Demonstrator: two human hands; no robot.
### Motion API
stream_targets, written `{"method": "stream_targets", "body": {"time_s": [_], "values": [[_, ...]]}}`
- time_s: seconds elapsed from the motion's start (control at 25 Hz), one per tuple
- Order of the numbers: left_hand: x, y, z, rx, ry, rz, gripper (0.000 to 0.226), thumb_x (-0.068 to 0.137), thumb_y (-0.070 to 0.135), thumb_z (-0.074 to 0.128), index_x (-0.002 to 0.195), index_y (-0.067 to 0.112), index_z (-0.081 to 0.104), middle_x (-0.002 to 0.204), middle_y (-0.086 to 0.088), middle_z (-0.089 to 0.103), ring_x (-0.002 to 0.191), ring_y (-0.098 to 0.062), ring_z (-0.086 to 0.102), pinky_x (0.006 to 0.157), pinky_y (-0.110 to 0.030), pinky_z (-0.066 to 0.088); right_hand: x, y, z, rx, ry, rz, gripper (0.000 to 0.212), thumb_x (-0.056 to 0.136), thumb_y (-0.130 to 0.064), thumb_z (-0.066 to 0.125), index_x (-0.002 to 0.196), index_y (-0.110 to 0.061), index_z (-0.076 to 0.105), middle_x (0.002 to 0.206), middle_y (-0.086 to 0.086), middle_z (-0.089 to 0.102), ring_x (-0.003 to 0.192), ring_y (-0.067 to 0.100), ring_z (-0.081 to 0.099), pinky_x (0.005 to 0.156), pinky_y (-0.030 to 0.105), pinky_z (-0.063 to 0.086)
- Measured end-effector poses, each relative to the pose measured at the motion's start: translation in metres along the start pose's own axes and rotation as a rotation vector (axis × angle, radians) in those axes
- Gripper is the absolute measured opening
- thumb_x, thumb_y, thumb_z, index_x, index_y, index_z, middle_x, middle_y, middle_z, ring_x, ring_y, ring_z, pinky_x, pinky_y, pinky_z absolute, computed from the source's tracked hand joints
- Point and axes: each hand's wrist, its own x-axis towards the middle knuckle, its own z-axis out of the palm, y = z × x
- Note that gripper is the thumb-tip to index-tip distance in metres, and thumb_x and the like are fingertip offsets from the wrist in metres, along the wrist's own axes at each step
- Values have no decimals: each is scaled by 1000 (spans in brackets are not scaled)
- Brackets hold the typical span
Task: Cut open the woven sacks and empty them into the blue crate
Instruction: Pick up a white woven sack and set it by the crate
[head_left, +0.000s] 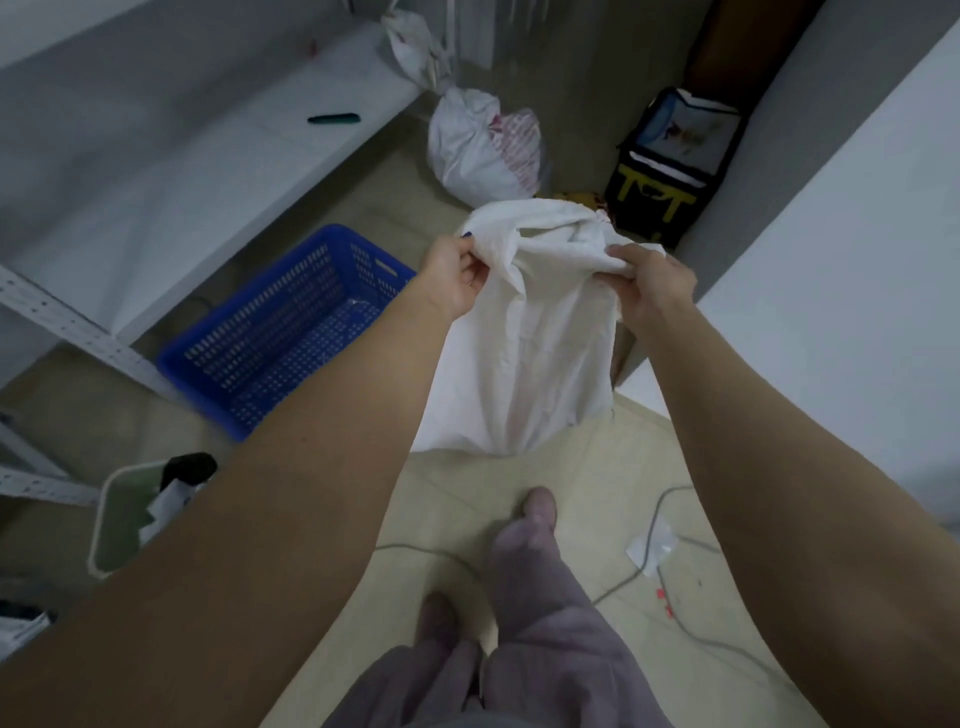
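Observation:
I hold a white woven sack (524, 343) up in front of me, its lower end hanging just above the floor. My left hand (457, 275) pinches the left side of its bunched top. My right hand (652, 291) grips the right side of that top. The blue crate (291, 332) stands on the floor to the left of the sack, and its perforated inside looks nearly bare. Another full white sack (483, 145) with a red print sits on the floor farther back.
A white shelf (218, 156) on the left carries a dark cutter-like tool (333, 119). A black and yellow bag (670, 166) stands at the back right. A pale green bin (130, 514) sits at lower left. Cables (675, 613) cross the floor near my feet. A white wall closes the right side.

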Motion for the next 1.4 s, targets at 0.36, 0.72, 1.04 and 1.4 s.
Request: {"method": "stream_targets", "body": {"time_s": [0.36,0.72,1.04,1.4], "values": [[176,61,96,-94,65,97,24,97,6,41,118,2,53,112,-12,59,104,-22,57,102,-28,41,198,-65,111,10,-134,33,26,76,10,68,99,6,58,94,16,58,80,23,60,79,39,58],[309,109,174,-79,171,90,16,98,10,43,109,6,55,109,-5,59,109,-18,56,102,-26,40,352,-126,189,-81,-229,93,44,76,8,69,118,10,55,90,11,58,78,20,60,78,37,57],[431,187,199,-207,215,186,12,94,7,47,89,7,58,87,-5,64,86,-17,60,91,-26,48,461,-153,311,-110,-335,101,8,81,3,63,90,3,62,87,13,62,78,22,61,78,38,56],[561,292,161,-306,437,114,14,90,3,48,81,8,57,73,-2,56,66,-14,51,68,-21,47,563,-104,474,-401,-334,216,6,81,-1,64,84,-1,59,81,12,58,61,20,56,55,31,51]]}}
